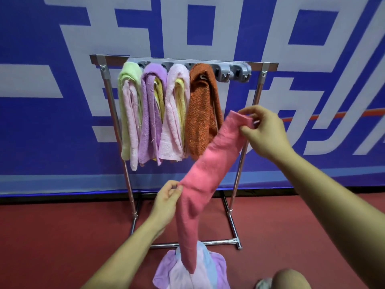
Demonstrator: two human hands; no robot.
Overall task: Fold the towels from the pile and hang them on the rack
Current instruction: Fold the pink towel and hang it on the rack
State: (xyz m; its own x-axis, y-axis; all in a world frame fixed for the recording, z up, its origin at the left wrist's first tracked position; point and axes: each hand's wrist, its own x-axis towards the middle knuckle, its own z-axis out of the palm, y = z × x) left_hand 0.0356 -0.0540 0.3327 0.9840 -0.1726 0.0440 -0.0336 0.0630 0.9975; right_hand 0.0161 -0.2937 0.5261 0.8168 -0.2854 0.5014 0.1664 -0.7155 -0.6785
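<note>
A long pink towel (205, 176) stretches slantwise in front of the metal rack (239, 176). My right hand (264, 130) pinches its upper end near the rack's right post. My left hand (166, 200) pinches its left edge about halfway down. The towel's lower end hangs onto the pile (200, 272) of lilac, white and light blue towels on the floor. Several folded towels hang from the rack's grey hook bar (233, 68): green (128, 109), purple (149, 113), pale pink (175, 113) and orange-brown (201, 109).
The rack stands on a red floor (62, 236) against a blue and grey banner wall (312, 59). Two hooks at the right end of the bar carry nothing. My knee (291, 279) shows at the bottom right, beside the pile.
</note>
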